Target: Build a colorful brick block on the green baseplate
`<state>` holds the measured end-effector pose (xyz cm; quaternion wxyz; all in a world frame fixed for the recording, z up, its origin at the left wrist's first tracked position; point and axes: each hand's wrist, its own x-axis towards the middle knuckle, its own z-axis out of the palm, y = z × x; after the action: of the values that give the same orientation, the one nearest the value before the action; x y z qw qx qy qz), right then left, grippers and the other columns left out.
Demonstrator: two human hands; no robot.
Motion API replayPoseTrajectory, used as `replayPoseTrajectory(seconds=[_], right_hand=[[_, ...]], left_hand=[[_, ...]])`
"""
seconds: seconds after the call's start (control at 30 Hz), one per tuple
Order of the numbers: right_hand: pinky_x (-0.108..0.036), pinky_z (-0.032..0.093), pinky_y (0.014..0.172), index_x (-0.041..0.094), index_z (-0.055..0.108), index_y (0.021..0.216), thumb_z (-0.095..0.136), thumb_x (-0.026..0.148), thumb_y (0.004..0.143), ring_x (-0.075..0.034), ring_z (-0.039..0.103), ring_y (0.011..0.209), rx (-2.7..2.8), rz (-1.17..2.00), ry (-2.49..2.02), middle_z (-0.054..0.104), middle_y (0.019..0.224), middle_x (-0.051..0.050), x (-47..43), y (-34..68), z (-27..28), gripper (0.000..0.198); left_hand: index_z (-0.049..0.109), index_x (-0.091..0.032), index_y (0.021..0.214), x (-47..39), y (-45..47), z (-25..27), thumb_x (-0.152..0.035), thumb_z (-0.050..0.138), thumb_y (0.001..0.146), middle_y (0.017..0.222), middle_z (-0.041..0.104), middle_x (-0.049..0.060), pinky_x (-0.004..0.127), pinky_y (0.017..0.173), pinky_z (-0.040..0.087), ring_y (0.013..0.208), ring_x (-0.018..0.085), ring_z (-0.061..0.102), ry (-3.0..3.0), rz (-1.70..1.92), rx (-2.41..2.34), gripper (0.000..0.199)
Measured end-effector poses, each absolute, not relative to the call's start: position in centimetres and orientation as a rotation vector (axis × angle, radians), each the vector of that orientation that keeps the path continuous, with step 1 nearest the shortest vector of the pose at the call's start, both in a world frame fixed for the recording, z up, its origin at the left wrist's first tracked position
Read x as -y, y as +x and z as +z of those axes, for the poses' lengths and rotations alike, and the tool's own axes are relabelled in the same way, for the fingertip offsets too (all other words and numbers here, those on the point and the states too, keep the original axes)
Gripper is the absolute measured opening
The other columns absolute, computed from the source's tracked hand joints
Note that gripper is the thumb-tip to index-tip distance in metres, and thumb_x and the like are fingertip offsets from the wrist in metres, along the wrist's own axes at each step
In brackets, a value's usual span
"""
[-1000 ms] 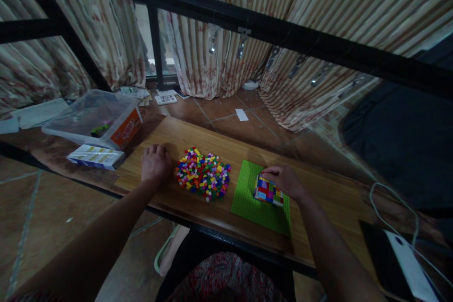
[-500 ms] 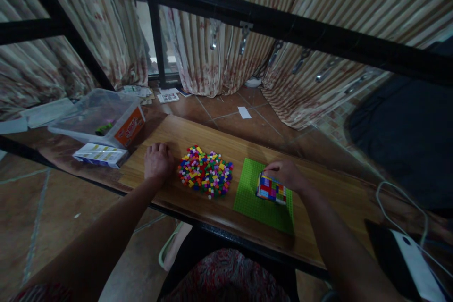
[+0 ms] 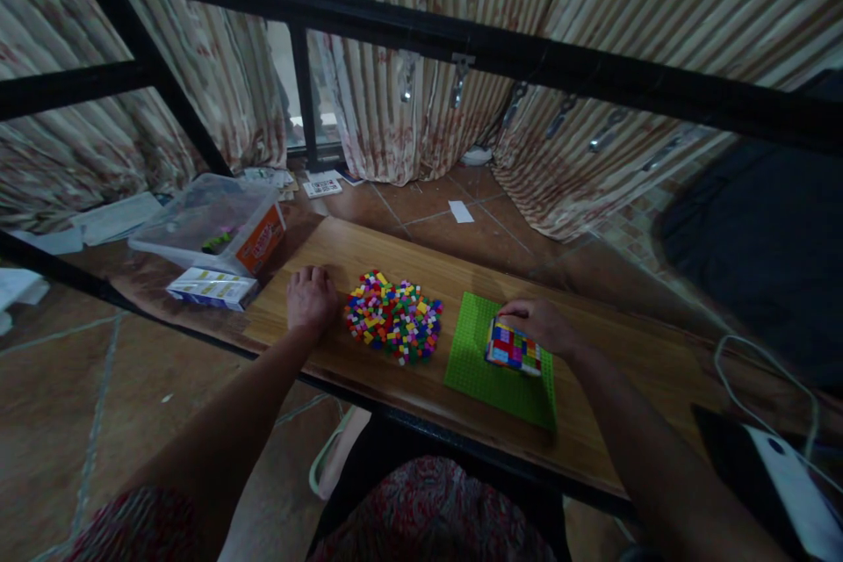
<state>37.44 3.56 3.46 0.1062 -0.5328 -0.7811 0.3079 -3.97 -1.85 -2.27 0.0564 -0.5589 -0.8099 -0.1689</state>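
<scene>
A built block of colourful toy bricks (image 3: 514,347) stands on the green baseplate (image 3: 471,360), right of centre on the table. At the far edge of that block is my right hand (image 3: 540,323), its thumb and fingers pinched together. Whatever sits between those fingertips is too small to make out. To the left lies a loose pile of small toy bricks (image 3: 395,320) in many colours. Beside its left edge my left hand (image 3: 312,299) rests on the wood with curled fingers; nothing shows in it.
The wooden table (image 3: 382,246) runs across the view. Beyond its left end are a clear plastic bin (image 3: 198,219) with an orange label and a white-and-purple box (image 3: 214,287). A black-and-white device (image 3: 777,474) and a white cable (image 3: 767,347) lie at the right. A black rail (image 3: 421,22) crosses ahead.
The whole view has shifted slightly, moving the scene right in the picture. My right hand stays at the far edge of the brick block, and my left hand stays beside the pile.
</scene>
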Motion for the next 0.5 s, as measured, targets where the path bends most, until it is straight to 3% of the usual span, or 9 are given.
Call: replayPoseTrajectory(seconds=[0.27, 0.5], right_hand=[[-0.031, 0.049, 0.071, 0.02, 0.073, 0.088, 0.057, 0.045, 0.078, -0.02, 0.066, 0.077, 2.217, 0.982, -1.501, 0.073, 0.087, -0.005, -2.88, 37.71, 3.87, 0.031], [-0.029, 0.043, 0.063, 0.019, 0.072, 0.072, 0.05, 0.048, 0.083, -0.019, 0.062, 0.069, 2.23, 0.828, -1.578, 0.07, 0.071, -0.003, -3.17, 37.51, 3.09, 0.038]], left_hand=[[0.062, -0.01, 0.105, 1.73, -4.13, -2.51, -0.024, 0.039, 0.086, 0.109, 0.061, 0.018, 0.044, 0.087, 0.042, 0.102, 0.033, 0.052, -1.705, -0.514, 2.425, 0.033], [0.062, -0.011, 0.104, 1.63, -4.36, -2.82, -0.025, 0.039, 0.086, 0.108, 0.061, 0.018, 0.044, 0.089, 0.041, 0.103, 0.033, 0.052, -1.71, -0.528, 2.407, 0.032]])
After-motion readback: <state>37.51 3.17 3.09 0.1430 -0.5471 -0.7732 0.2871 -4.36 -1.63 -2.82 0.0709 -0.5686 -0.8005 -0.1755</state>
